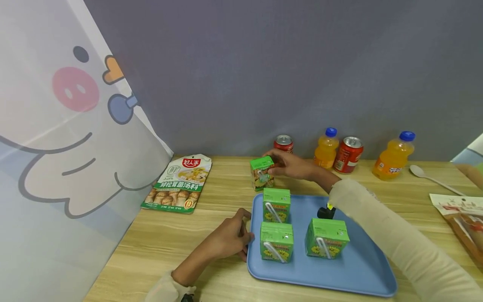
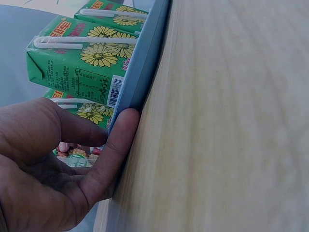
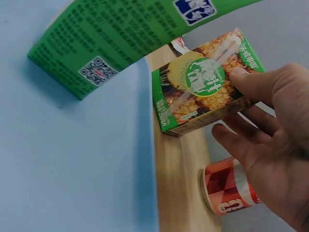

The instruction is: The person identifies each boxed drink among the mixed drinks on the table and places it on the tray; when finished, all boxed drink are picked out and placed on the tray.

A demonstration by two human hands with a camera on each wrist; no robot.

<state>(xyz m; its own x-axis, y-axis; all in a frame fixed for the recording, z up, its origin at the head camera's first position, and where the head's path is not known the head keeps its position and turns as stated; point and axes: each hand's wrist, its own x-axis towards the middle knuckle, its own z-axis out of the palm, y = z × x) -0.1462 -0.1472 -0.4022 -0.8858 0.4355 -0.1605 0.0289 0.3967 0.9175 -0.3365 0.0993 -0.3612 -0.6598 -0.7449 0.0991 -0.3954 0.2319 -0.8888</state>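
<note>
Behind the far left corner of the blue tray (image 1: pixel 362 264), my right hand (image 1: pixel 292 165) holds a pineapple juice carton (image 1: pixel 262 178). The thumb lies on its pineapple-printed front in the right wrist view, with fingers behind the carton (image 3: pixel 203 79). My left hand (image 1: pixel 228 239) pinches the tray's left rim; the left wrist view shows thumb and forefinger at the tray's edge (image 2: pixel 145 63). Three green drink cartons with yellow flowers and white straws stand on the tray: a far left carton (image 1: pixel 276 204), a near left carton (image 1: pixel 276 242) and a right carton (image 1: pixel 326 238).
Along the grey back wall stand a red can (image 1: pixel 284 144), a small orange drink bottle (image 1: pixel 326 149), a second red can (image 1: pixel 349 155) and another orange bottle (image 1: pixel 394 156). A white spoon (image 1: pixel 434 178) and a food packet (image 1: pixel 466 226) lie right. A mushroom soup-seasoning pouch (image 1: pixel 177 184) lies left.
</note>
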